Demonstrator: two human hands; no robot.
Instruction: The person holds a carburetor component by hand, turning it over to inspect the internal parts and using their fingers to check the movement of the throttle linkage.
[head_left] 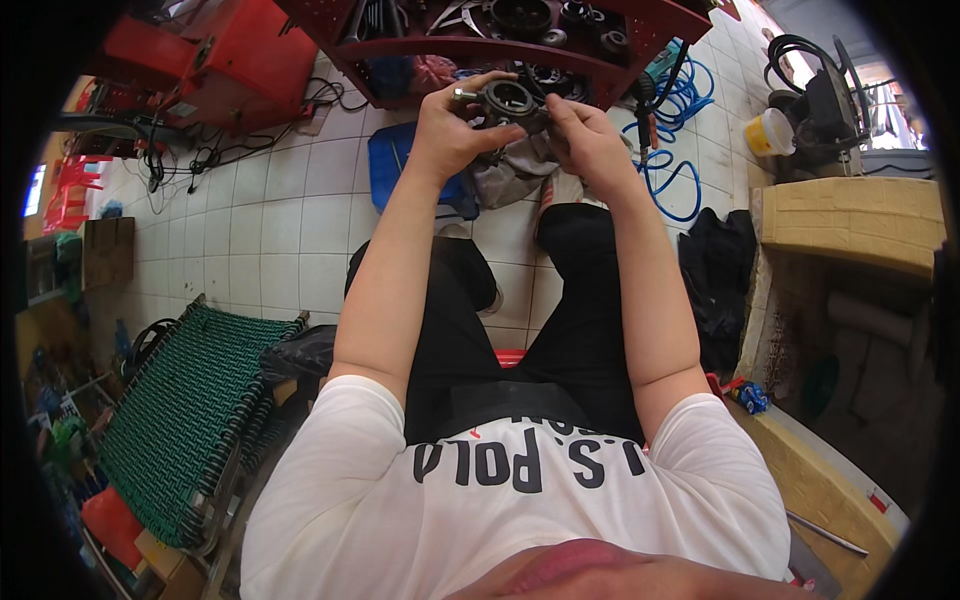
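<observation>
On the left, a lounger [190, 415] woven from glossy green cord stands near the wall, seemingly set aside from the floor where the person sits. Farther off is a boxy red metal cabinet [262, 70]. A flat blue plastic piece [388, 165] lies on the smooth tiles.

The left hand [448, 132] grips a ring-shaped metal part [511, 97], thumb on the near side and fingers over the far side, probably to steady its weight. This dark, round-bored part is held up above the knees, in front of the red tool cart [455, 46], whose shelves keep loose metal pieces within reach. Crumpled grey cloth [515, 178] lies below, perhaps for wiping. The right hand [592, 140] pinches the part's right side, fingertips partly hidden.

Farther right, a glossy blue hose [692, 97] loops loosely; soft black fabric [718, 285] hangs in folds, and a creased tan box [850, 222] stands beyond.
</observation>
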